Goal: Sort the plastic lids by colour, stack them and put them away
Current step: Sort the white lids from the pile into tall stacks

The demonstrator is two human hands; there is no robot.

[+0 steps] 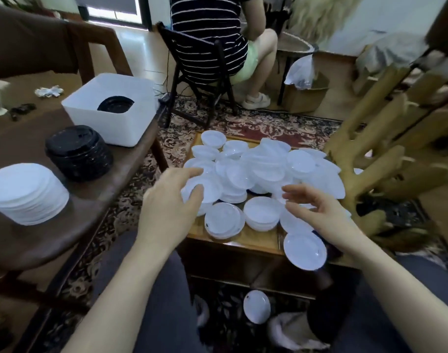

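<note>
White round plastic lids [258, 171] lie heaped on my low wooden table [245, 238]. L hand [170, 200] hovers w/ fingers spread, empty; R hand [317, 207] loosely open, empty.

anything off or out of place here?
One white lid lies on the carpet below the low table, apart from the pile. Another lid hangs over the table's near edge and may slip off.

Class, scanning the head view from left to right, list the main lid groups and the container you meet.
Stack of white plastic lids → stack of black plastic lids → white square plastic bin → loose heap of white plastic lids.
</note>
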